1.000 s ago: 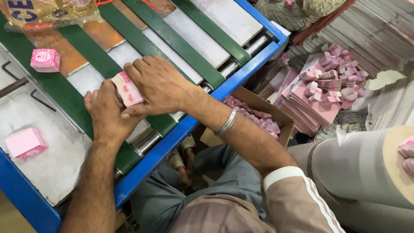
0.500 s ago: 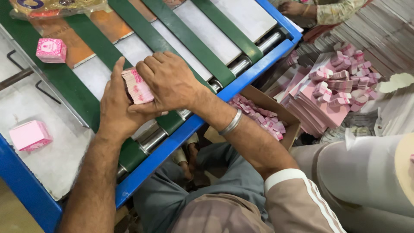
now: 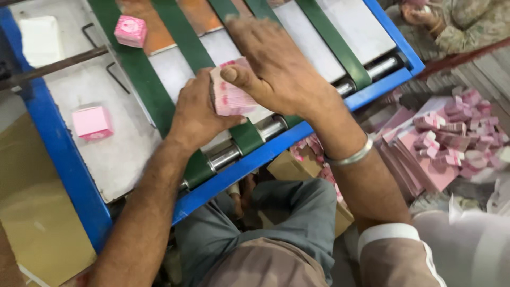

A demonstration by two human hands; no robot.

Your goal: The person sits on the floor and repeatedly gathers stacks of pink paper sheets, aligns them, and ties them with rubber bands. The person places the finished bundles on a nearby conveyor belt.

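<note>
Both of my hands clasp a thick stack of pink printed flat cartons (image 3: pixel 229 94) over the green belts (image 3: pixel 144 79) of a blue-framed conveyor (image 3: pixel 276 150). My left hand (image 3: pixel 197 112) grips the stack from the near left side. My right hand (image 3: pixel 276 66) covers its top and right side, thumb pressed on the front. A metal bangle sits on my right wrist. Two folded pink boxes rest on the machine: one (image 3: pixel 130 30) on a far belt, another (image 3: pixel 92 122) on the grey metal plate at left.
A brown cardboard box (image 3: pixel 289 167) with pink cartons stands below the conveyor by my knees. Heaps of pink flat cartons (image 3: pixel 451 141) lie at right. Another person's hands (image 3: pixel 425 13) work at the top right. Steel rollers (image 3: pixel 234 154) run along the conveyor's near end.
The view has shifted so the conveyor sits higher and closer. My hands still clasp the pink stack, which now stands more upright between them.
</note>
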